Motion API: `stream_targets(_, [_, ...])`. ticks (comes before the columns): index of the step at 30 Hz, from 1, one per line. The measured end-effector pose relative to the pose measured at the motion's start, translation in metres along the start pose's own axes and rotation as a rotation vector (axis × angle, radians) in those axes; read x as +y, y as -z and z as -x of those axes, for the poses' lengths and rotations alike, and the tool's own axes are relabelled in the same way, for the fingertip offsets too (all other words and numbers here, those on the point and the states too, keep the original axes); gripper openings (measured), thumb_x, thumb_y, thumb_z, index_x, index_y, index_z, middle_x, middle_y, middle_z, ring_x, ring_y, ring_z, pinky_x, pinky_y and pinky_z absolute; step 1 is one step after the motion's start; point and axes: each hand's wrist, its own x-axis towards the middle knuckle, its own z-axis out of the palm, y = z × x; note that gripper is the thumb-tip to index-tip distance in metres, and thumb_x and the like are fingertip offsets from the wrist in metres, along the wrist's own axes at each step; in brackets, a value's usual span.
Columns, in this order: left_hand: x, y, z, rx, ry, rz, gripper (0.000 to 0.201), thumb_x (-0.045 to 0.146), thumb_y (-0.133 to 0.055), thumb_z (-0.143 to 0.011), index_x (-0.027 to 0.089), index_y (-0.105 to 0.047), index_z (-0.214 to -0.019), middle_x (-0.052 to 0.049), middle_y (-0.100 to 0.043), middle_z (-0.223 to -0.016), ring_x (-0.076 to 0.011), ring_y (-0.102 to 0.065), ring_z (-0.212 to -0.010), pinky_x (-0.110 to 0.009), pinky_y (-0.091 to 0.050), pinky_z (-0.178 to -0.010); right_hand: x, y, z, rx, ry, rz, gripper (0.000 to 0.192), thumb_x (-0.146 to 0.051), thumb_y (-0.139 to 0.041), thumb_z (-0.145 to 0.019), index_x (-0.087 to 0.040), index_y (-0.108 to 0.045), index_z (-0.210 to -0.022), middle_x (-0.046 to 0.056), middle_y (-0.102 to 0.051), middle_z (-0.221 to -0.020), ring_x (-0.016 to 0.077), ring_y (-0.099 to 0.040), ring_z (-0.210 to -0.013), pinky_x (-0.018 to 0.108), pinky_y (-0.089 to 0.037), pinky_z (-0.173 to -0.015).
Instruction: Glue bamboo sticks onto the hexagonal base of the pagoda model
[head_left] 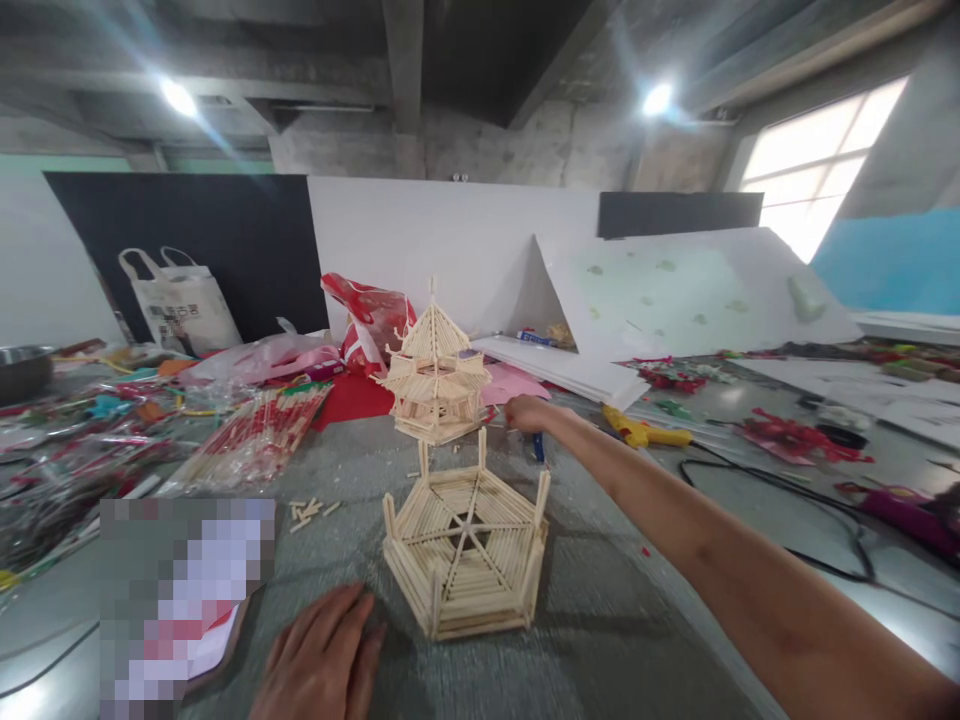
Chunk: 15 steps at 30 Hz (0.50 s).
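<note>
A six-sided wooden-stick base (487, 575) with short upright posts at its corners sits on the grey table in front of me. Just left of it, my left hand (322, 650) lies flat on the table, fingers stretched out and holding nothing. Behind the base stands a tiered pagoda model (437, 385) of the same sticks, with a pointed roof. My right hand (525, 412) reaches out beside the pagoda's right side, its fingers closed; what they hold, if anything, is too small to tell. A small blue object (538, 447) shows just below that hand.
Short cut stick pieces (307, 514) lie left of the base. A yellow glue gun (645, 430) with a black cable rests at right. Bundled sticks (255, 430) and plastic wrapping crowd the left. White boards (570, 370) and a red bag (367, 310) are behind.
</note>
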Motion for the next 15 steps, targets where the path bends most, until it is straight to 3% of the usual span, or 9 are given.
stream_targets(7, [0.009,0.004,-0.002,-0.012,0.093,0.056,0.031,0.033,-0.042,-0.083,0.02,-0.064,-0.101,-0.005,-0.066,-0.105,-0.0202,-0.06,-0.096,-0.036,-0.051,-0.08,-0.009,0.003,0.017,0.003,0.049,-0.009,0.017,-0.024,-0.058,-0.079,-0.011,-0.063,-0.089,0.008,-0.065,-0.093,0.0171,-0.059,-0.086,0.032,-0.045,-0.077])
stream_targets(15, [0.022,0.018,-0.004,-0.001,0.172,0.148,0.03,0.027,-0.04,-0.084,0.018,-0.065,-0.097,-0.007,-0.066,-0.101,-0.0207,-0.059,-0.095,-0.038,-0.049,-0.081,-0.023,-0.003,0.037,0.149,0.029,-0.048,0.018,-0.004,-0.059,-0.061,-0.012,-0.069,-0.074,0.013,-0.068,-0.087,0.0232,-0.061,-0.085,0.025,-0.041,-0.069])
